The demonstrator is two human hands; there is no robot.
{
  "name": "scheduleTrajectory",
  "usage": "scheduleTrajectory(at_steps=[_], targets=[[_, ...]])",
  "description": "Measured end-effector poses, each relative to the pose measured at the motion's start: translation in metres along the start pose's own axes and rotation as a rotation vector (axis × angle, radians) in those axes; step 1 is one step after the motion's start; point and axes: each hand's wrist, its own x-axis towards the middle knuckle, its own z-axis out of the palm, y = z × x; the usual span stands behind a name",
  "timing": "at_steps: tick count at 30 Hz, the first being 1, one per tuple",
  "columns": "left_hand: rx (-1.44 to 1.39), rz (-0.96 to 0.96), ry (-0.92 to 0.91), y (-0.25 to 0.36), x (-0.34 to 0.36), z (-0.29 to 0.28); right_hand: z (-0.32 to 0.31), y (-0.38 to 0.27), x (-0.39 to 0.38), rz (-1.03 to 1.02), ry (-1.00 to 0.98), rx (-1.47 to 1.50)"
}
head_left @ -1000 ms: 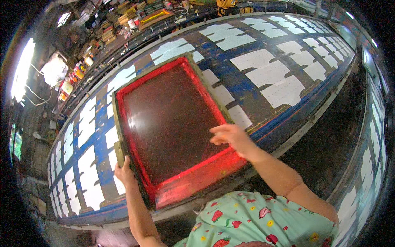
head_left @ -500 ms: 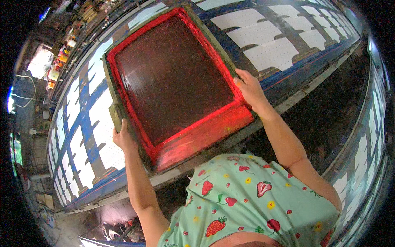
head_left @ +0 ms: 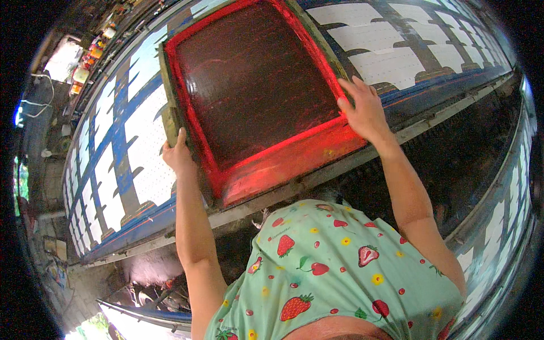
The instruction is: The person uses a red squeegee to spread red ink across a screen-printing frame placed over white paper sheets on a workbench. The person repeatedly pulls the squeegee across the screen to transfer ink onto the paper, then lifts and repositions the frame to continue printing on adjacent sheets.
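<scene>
A screen-printing frame (head_left: 272,174) with red-coated borders and a dark, glossy mesh lies over the printing table in front of me. My left hand (head_left: 180,157) grips its left rail near the lower corner, thumb on top and fingers mostly hidden under the edge. At the lower right rail, my right hand (head_left: 365,113) rests with fingers stretched out and apart, the thumb near the red inner border. White cut pieces (head_left: 148,133), dotted with small marks, lie in rows on the blue table surface (head_left: 122,147) on both sides of the frame.
The table's front ledge (head_left: 294,184) runs between my body and the frame. Another table with white pieces (head_left: 498,226) curves along the right. Orange and white containers (head_left: 85,68) stand beyond the table at the upper left, near a loose white cable (head_left: 50,90).
In the picture, the frame and both hands sit higher and slightly further right. My right hand's fingers have loosened and spread on the rail; the left keeps its grip.
</scene>
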Motion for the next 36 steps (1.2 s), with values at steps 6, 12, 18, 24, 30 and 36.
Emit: scheduleTrajectory(at_steps=[6, 12, 18, 24, 30, 36], targets=[[0.049, 0.004, -0.009, -0.025, 0.010, 0.002, -0.006, -0.070, -0.073, -0.802, -0.436, 0.303], [0.280, 0.094, -0.017, -0.036, 0.019, 0.000, 0.012, -0.116, -0.067, -0.690, -0.271, 0.054], [0.403, 0.108, 0.035, -0.030, 0.013, 0.000, 0.006, -0.179, -0.028, -0.512, -0.606, -0.142], [0.348, 0.245, 0.139, -0.043, 0.014, 0.006, -0.004, -0.170, -0.028, -0.444, -0.721, -0.117], [0.352, 0.253, 0.095, -0.047, 0.015, 0.008, 0.012, -0.161, -0.063, -0.502, -0.451, -0.075], [0.279, 0.201, 0.033, -0.038, 0.012, 0.004, 0.041, -0.151, -0.041, -0.607, -0.253, -0.026]])
